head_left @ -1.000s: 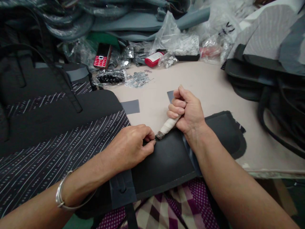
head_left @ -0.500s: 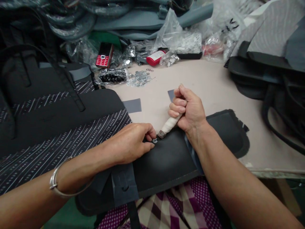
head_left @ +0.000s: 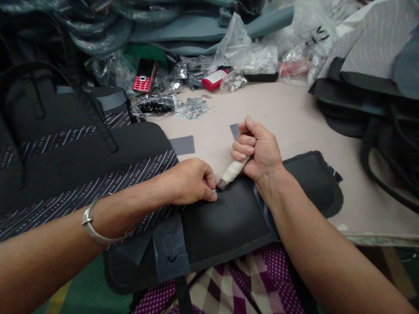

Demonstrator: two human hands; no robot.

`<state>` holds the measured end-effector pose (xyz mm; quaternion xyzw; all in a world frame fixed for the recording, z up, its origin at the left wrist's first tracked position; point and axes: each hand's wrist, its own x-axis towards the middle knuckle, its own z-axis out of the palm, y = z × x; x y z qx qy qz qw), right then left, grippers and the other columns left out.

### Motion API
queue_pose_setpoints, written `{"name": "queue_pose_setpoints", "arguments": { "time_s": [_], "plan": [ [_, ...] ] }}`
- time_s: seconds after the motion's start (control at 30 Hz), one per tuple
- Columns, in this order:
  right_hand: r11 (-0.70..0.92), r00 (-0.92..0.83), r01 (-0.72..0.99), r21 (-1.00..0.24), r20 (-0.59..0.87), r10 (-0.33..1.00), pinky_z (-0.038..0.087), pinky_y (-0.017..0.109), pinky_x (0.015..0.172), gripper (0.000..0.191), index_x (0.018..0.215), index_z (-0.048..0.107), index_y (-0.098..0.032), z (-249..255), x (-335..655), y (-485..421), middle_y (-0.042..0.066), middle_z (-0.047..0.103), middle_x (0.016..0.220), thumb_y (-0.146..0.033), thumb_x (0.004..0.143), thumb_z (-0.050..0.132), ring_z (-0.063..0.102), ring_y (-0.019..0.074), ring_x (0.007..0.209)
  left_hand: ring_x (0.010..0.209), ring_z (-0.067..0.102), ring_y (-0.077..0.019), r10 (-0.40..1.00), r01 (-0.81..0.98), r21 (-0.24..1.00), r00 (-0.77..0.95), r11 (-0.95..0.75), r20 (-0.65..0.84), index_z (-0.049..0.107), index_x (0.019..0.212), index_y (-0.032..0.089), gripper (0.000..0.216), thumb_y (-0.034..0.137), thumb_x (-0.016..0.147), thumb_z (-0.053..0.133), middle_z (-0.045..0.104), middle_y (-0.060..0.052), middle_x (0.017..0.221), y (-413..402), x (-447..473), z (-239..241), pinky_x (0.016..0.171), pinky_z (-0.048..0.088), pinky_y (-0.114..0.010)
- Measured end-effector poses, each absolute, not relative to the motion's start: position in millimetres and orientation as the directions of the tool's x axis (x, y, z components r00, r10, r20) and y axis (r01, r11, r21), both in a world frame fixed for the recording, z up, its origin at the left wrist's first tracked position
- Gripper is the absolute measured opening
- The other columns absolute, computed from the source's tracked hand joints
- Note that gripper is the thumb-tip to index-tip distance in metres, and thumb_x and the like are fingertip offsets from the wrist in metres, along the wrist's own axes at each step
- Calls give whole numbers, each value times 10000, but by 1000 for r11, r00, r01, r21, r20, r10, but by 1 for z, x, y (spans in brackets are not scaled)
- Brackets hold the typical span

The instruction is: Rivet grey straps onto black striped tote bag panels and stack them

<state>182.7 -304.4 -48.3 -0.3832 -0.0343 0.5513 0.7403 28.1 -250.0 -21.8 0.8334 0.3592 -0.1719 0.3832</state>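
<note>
My left hand, with a bangle on the wrist, is closed, thumb and fingertips pinched on a small metal washer at the black panel's upper edge. The fingertips cover most of the washer. In my right fist is a tool wrapped in white tape. Its metal end rests close to the washer, just right of my left fingertips; whether they touch I cannot tell. Beneath both hands lies the black bag panel, partly over my lap, with a dark grey slotted tab on its left part.
Black bags with a striped print fill the left side. Loose metal washers lie in a pile behind my hands, near a red phone and a red bottle. More black bag parts are stacked at right.
My left hand has shifted slightly up and right, and its fingertips have closed over the washer, which showed more plainly before. My right hand and the taped tool have barely moved.
</note>
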Motion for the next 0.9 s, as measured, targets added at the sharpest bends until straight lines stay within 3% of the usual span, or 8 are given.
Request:
{"name": "queue_pose_setpoints", "arguments": {
  "time_s": [0.13,0.33,0.67,0.9],
  "plan": [
    [115,402,-784,-610,-358,842,230,145,310,317,661,561,-184,-49,183,-304,-145,242,394,-370,888,681,203,24,305,521,511,-121,355,718,608,696,-338,-624,677,644,197,52,229,616,707,606,33,558,-236,29,-24,479,340,-216],
    [147,377,-729,-669,-213,901,199,160,292,295,671,581,-214,-45,175,-311,-140,238,405,-401,869,694,160,32,304,455,348,-103,298,823,524,567,-219,-768,645,597,203,24,179,595,651,483,55,487,-234,38,-15,436,195,-235],
    [177,324,-660,-730,-64,944,196,156,298,303,631,581,-220,-35,168,-324,-128,229,408,-364,889,649,168,30,311,428,359,-107,404,840,292,488,-457,-774,666,575,187,50,145,601,662,473,43,470,-242,62,-3,434,258,-243],
    [181,335,-658,-731,-69,940,201,164,298,308,634,573,-221,-38,169,-321,-131,223,403,-385,880,662,178,31,302,537,524,-140,379,712,259,603,-653,-702,690,648,208,47,182,687,685,583,44,536,-249,58,0,490,327,-241]
  ]
}}
